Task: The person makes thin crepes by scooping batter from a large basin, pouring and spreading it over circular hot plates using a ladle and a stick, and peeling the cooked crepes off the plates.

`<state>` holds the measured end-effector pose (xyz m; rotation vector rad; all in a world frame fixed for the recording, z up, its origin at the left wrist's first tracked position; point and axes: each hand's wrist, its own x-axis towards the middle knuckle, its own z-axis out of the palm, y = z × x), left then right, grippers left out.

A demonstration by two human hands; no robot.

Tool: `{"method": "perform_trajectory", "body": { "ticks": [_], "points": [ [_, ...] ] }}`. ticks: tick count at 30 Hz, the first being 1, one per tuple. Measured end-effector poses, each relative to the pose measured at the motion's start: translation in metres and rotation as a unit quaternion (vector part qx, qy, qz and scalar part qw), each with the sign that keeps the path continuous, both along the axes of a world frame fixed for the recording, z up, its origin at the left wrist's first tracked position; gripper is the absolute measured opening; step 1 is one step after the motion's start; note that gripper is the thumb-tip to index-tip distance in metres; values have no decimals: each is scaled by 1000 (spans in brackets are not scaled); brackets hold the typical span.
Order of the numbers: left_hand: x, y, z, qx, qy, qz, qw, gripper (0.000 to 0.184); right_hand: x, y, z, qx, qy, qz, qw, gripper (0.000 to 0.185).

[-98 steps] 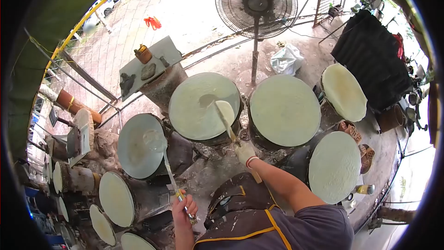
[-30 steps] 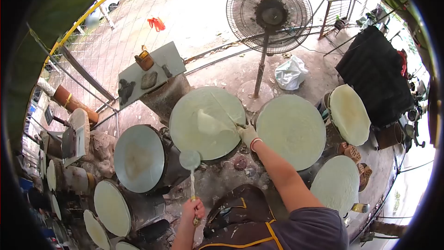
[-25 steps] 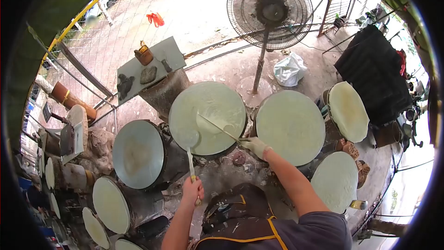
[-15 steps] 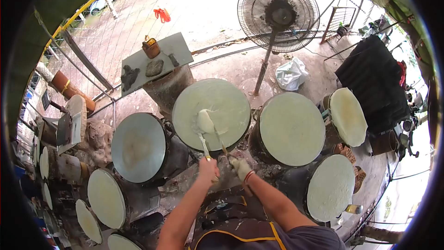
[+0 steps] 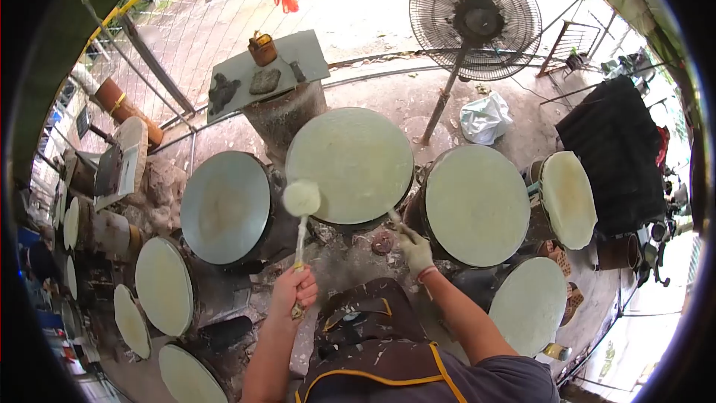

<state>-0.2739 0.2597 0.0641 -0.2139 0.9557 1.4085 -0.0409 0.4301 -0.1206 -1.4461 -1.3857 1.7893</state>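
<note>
My left hand [image 5: 292,291] is wrapped round the handle of a ladle [image 5: 301,199], whose bowl holds pale batter over the lower left edge of the middle griddle [image 5: 350,164]. A thin pale green layer covers that griddle. Gloved, my right hand [image 5: 415,251] is closed on a thin spreader tool [image 5: 394,216] just below the same griddle's lower right rim. To the left stands a bare grey griddle [image 5: 226,207] with a brownish patch. The griddle on the right [image 5: 477,205] bears an even pale green layer.
More coated griddles [image 5: 164,286] stand at the lower left, and another [image 5: 529,306] at the lower right. A standing fan [image 5: 476,21] is behind, with a white bag [image 5: 485,118] near its pole. Stones and a tin lie on a grey board [image 5: 307,54] at the back left.
Batter pooled on the middle griddle is gone from its surface, and the ladle is now lifted with batter in it. My hands have moved apart, the left one leftward. The view has shifted.
</note>
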Motion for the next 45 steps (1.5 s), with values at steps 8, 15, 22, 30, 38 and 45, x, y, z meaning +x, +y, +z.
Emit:
{"method": "perform_trajectory", "body": {
  "ticks": [8,15,22,30,38,45],
  "points": [
    [-20,-64,4,-52,108,118,986,9,12,-55,0,-44,67,164,983,33],
    [-104,-63,17,5,362,89,928,13,-129,-40,64,-93,120,120,981,40],
    [-235,-10,-108,-70,545,-28,835,27,-294,-75,48,-32,103,1,994,37],
    [-334,-22,-175,-193,705,-191,655,40,-359,-107,33,207,-284,91,932,39],
    [-393,-57,-151,-218,780,-194,553,33,-411,-102,6,75,-101,22,992,40],
    [-392,-76,-141,-263,781,-180,537,45,-452,-102,55,-32,-121,81,989,43]
  ]
}}
